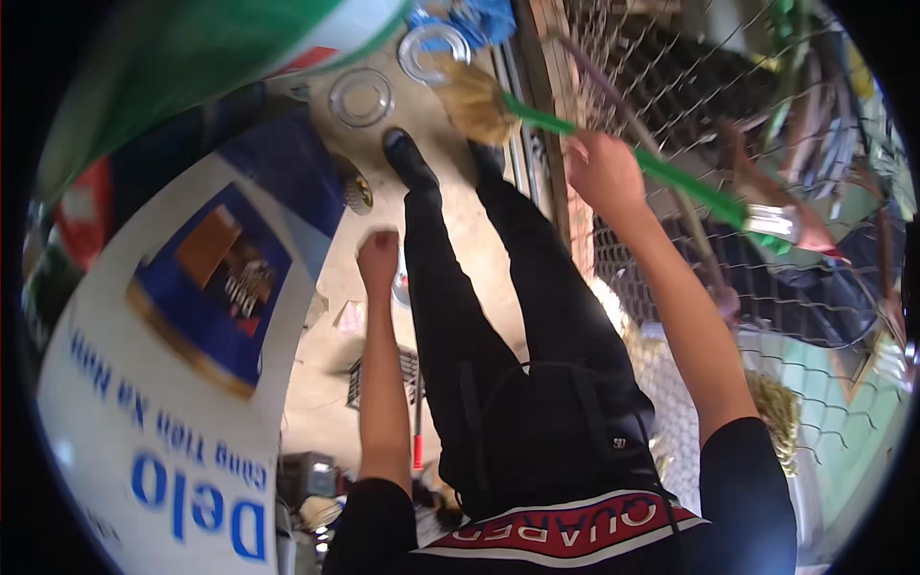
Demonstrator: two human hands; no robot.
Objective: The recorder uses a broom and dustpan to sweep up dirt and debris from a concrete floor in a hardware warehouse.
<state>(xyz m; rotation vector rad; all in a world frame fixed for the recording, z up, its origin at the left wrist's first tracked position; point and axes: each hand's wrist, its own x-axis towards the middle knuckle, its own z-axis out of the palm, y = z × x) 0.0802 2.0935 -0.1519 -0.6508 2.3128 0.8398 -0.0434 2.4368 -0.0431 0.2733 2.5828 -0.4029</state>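
Observation:
My right hand (607, 169) grips the green handle of a straw broom (478, 104), whose tan bristles are blurred and hang near my feet. A silvery band shows near the handle's far end at the right. Two clear, ring-shaped discs lie on the floor ahead, one (361, 98) in front of my shoe and another (433, 53) beside the bristles. Blue plastic (481, 21) is bunched at the top. My left hand (378, 251) is lowered beside my left leg, its fingers curled, with nothing seen in it.
A large printed banner (208, 424) stands close on my left, with green and white sheeting (237, 79) above it. Wire mesh (647, 266) runs along my right, with assorted items behind it. A dark crate (384, 377) and a red-ended rod (417, 451) are near my left arm.

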